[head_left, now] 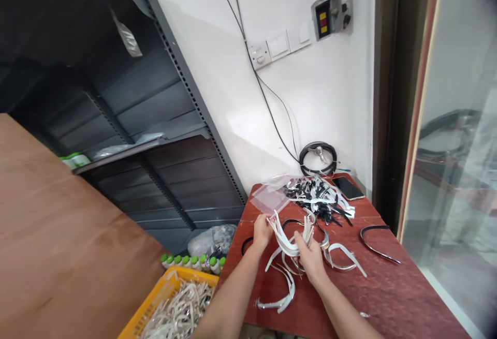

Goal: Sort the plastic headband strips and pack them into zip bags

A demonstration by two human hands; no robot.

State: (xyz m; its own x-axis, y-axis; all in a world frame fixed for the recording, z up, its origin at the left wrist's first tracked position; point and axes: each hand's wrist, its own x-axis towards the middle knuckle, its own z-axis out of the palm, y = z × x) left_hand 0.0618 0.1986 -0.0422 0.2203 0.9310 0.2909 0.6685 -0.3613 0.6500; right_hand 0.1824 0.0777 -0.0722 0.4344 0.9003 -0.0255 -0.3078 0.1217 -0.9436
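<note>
A bundle of curved white bands [286, 246], bent like headbands, is held up over the reddish-brown table [334, 305]. My left hand [263, 231] is closed at the bundle's left end, its fingertips by the band tips. Around the right side of the same bundle, my right hand [309, 256] is closed with its thumb on top. Loose white bands [289, 290] lie on the table below my hands, and a white band with a shiny edge [345, 251] rests to the right. What exact kind of bands these are, I cannot tell.
Behind my hands lie a pile of black and white strips [320, 196], a clear plastic bag [269, 196] and a phone [348, 188]. A black band [378, 243] is at right. A yellow crate [149, 305] of strips, green-capped bottles [194, 262] and grey shelving [171, 132] stand left.
</note>
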